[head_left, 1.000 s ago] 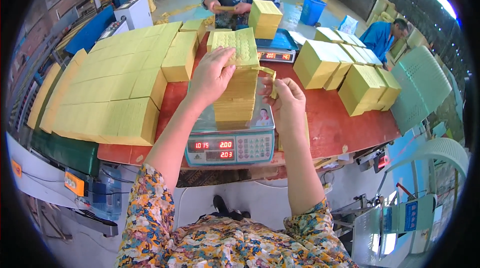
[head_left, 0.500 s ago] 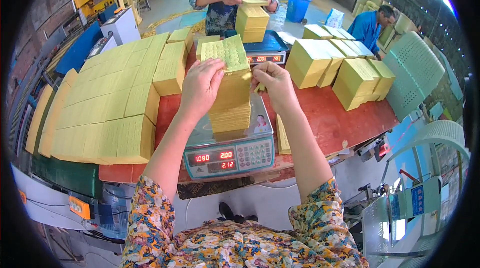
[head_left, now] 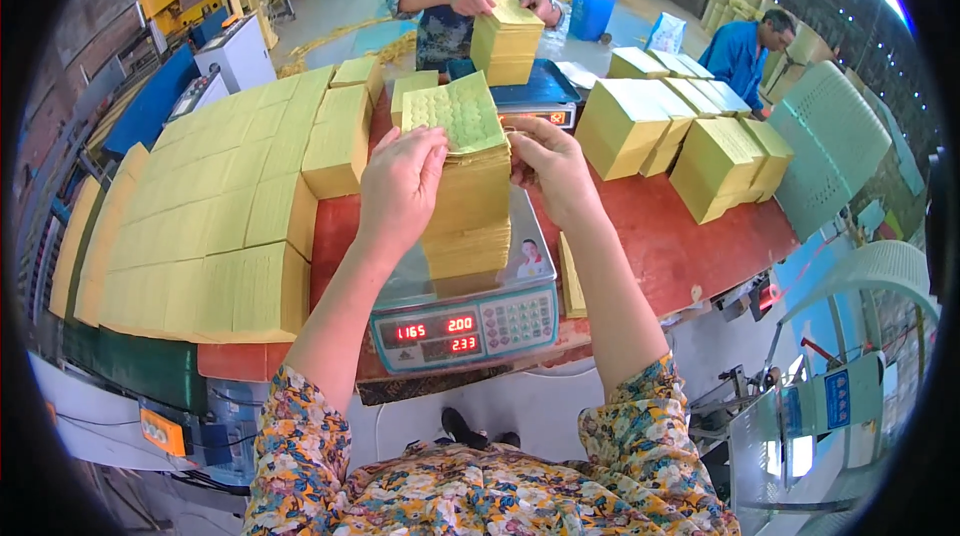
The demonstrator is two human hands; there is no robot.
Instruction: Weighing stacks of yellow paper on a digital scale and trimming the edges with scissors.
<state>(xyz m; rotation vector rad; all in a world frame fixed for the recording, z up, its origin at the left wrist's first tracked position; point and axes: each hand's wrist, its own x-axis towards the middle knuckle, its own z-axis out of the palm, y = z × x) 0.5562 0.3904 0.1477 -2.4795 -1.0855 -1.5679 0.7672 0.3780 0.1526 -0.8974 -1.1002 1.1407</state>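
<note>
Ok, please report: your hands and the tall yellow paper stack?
Left hand at upper left of tall yellow paper stack; right hand at upper right, grip unclear. Stack on silver-topped electronic scale. Nothing visibly blocking hands.

The near scale (head_left: pixel 470 331) sits at the near edge of the table (head_left: pixel 680 266), with the paper stack (head_left: pixel 467 206) upright on it. At the stack's upper part, the left hand (head_left: pixel 400 186) is on its left side, the right hand (head_left: pixel 555 171) on its right. Packed blocks (head_left: pixel 220 196) fill the left; a low pile (head_left: pixel 573 278) lies just right of the scale. Behind the paper stack — on the far side — a far scale (head_left: pixel 560 86) carries another stack (head_left: pixel 508 46), a co-worker (head_left: pixel 440 31) standing beyond. More blocks (head_left: pixel 640 126) stand far right, a bin (head_left: pixel 594 13) on the floor behind them.
</note>
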